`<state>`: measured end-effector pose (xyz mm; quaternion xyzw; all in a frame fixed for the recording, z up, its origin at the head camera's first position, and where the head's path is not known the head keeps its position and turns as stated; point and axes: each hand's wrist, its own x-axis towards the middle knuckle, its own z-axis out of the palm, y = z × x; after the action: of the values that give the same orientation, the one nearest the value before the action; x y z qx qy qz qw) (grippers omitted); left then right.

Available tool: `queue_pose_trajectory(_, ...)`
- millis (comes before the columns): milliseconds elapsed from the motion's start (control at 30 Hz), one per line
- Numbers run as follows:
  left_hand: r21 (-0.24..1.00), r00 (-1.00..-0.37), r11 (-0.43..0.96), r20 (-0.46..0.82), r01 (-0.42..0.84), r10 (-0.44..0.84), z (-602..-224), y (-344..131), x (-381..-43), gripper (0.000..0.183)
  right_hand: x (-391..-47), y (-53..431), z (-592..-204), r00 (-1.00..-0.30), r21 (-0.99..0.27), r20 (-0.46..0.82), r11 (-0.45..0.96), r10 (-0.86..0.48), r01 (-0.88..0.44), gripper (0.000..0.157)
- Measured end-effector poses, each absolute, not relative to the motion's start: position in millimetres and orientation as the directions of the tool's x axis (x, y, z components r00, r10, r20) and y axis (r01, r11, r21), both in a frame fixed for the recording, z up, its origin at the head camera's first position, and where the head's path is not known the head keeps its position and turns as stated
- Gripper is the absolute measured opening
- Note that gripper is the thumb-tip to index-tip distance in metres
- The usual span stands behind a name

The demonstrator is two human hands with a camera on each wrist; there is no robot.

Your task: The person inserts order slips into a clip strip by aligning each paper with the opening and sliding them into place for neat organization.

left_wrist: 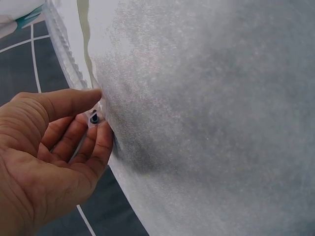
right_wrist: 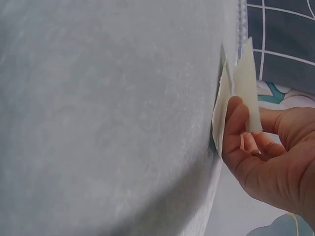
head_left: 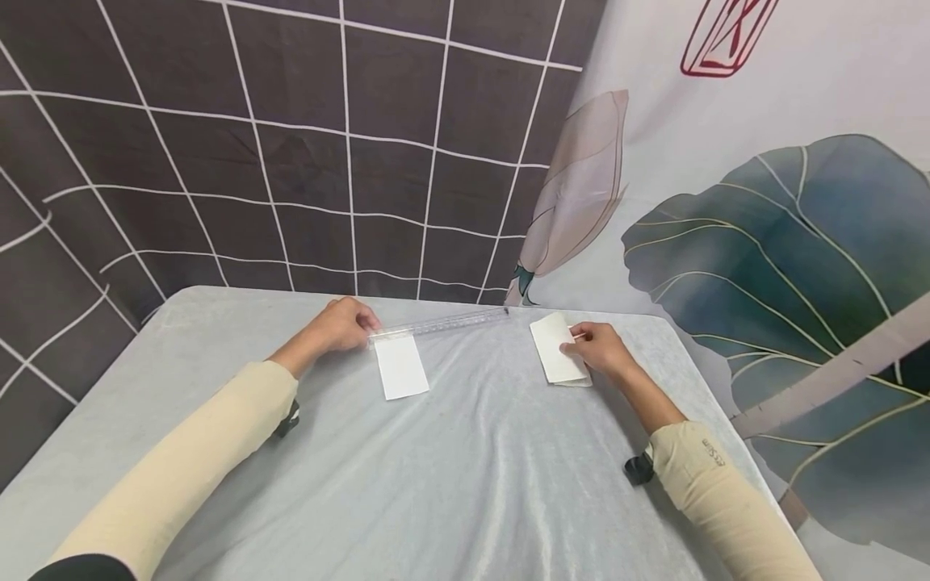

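Note:
My left hand (head_left: 340,324) pinches the near-left end of a clear plastic ruler (head_left: 450,322) between thumb and fingers. That end has a small hole, seen in the left wrist view beside the fingertips of the left hand (left_wrist: 54,147). Toward the right, the ruler stretches across the top edge of a white paper slip (head_left: 403,371), which lies flat on the cloth. My right hand (head_left: 601,349) pinches a cream paper piece (head_left: 555,351). In the right wrist view this paper (right_wrist: 247,88) stands tilted up, and a second cream paper (right_wrist: 221,110) sits under the fingers, close against the cloth.
A pale grey velvety cloth (head_left: 450,476) with soft creases covers the table. Behind it hangs a dark curtain with white grid lines (head_left: 291,161). A white curtain with a large leaf print (head_left: 785,242) hangs along the right side.

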<state>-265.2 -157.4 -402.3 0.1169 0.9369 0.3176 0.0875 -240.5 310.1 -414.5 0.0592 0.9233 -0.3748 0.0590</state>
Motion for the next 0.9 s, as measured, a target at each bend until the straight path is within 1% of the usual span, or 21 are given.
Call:
queue_pose_trajectory(200,0.612,-0.958,0.775,-0.091,0.161,0.271,-403,-157,-266,0.044,-244,306,-416,-0.983,-0.706,-0.171,0.687,0.071,0.173,0.052)
queue_pose_trajectory(400,0.62,-0.961,0.772,-0.102,0.141,0.258,-405,-156,-267,0.046,-248,304,-419,-0.988,-0.731,-0.147,0.667,0.056,0.146,0.057)
queue_pose_trajectory(733,0.621,-0.96,0.769,-0.093,0.15,0.263,-405,-157,-267,0.046,-250,296,-423,-0.994,-0.772,-0.105,0.628,0.021,0.095,0.052)
queue_pose_trajectory(900,0.618,-0.96,0.77,-0.083,0.161,0.268,-406,-157,-267,0.045,-252,292,-427,-0.993,-0.798,-0.112,0.593,0.032,0.109,0.053)
